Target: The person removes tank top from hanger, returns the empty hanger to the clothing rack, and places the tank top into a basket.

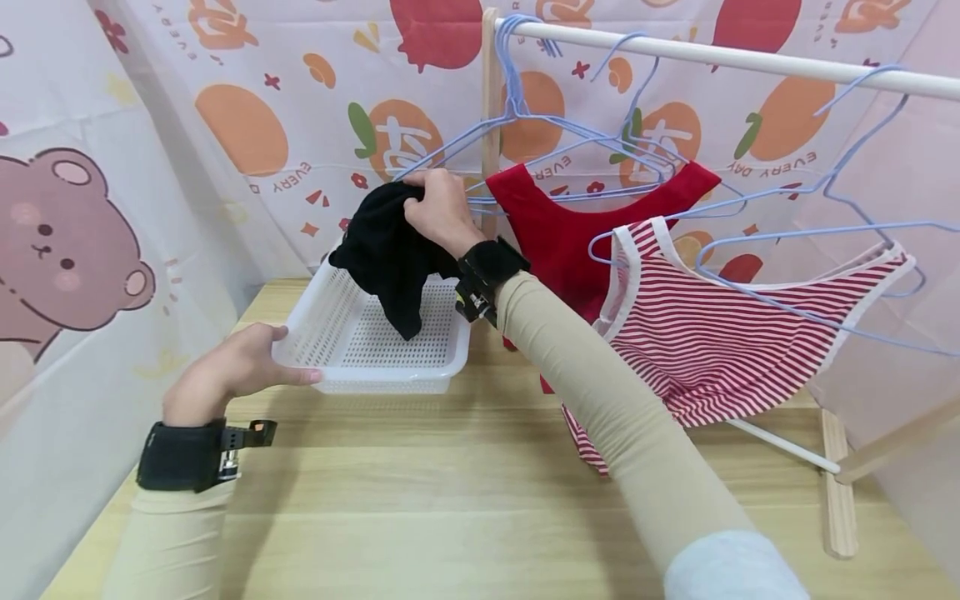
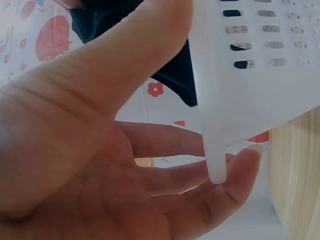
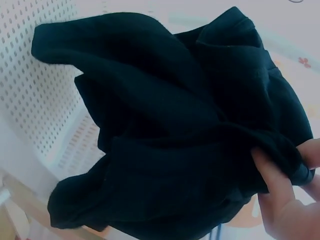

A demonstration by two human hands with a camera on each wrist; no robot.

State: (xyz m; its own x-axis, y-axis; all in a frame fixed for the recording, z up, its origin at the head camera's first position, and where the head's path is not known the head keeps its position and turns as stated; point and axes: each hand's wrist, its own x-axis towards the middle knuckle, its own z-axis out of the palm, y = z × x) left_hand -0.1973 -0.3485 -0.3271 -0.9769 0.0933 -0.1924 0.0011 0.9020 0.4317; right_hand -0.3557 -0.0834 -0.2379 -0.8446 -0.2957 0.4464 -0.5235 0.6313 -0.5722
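A white perforated plastic basket [image 1: 393, 377] is at the left of the table, and my left hand [image 1: 234, 367] grips its near left corner. In the left wrist view the thumb lies over the basket's rim [image 2: 212, 125] and the fingers curl beneath. Over the basket my right hand [image 1: 444, 210] pinches the upper edge of a crumpled black garment [image 1: 390, 250]. The right wrist view shows the black cloth [image 3: 165, 130] hanging in folds between thumb and fingers. Its exact kind cannot be told. Lower parts of it hang down inside the basket.
Right of the basket stands a clothes rack with a white rail [image 1: 720, 57]. Blue hangers [image 1: 516, 92] bunch at its left end. A red top [image 1: 570, 242] and a red-and-white striped garment [image 1: 735, 333] hang there, near my right forearm. A printed curtain [image 1: 300, 125] closes off the back.
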